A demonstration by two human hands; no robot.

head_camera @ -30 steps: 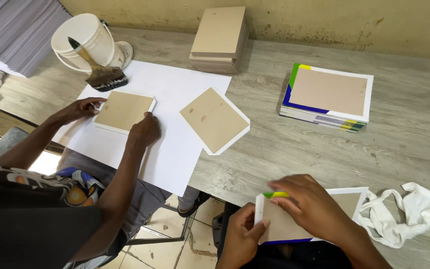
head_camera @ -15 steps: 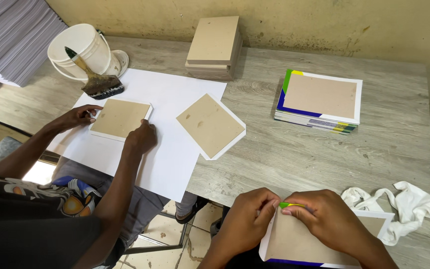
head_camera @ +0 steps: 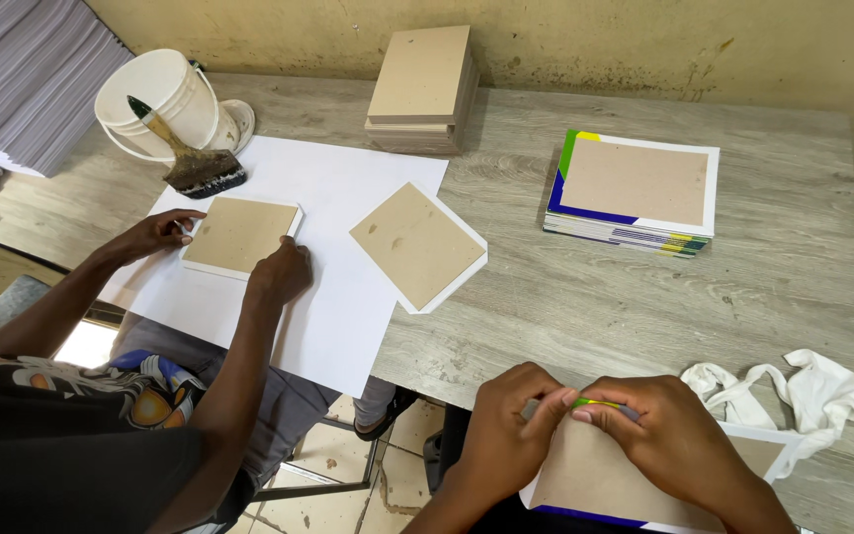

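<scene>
Grey table (head_camera: 724,297), hands (head_camera: 585,435) on brown board (head_camera: 595,485)

Both hands, the left hand (head_camera: 506,435) and right hand (head_camera: 664,440), meet on a booklet (head_camera: 595,480) at the table's (head_camera: 743,297) near edge, a cloth (head_camera: 803,391) just right. Farther back lies a booklet stack (head_camera: 635,193), a board pile (head_camera: 422,89) to its left, and a bucket (head_camera: 155,104) at far left.

Bookbinding workshop: board stacks (head_camera: 419,87), glue bucket (head_camera: 155,102), brush (head_camera: 188,158).
</scene>
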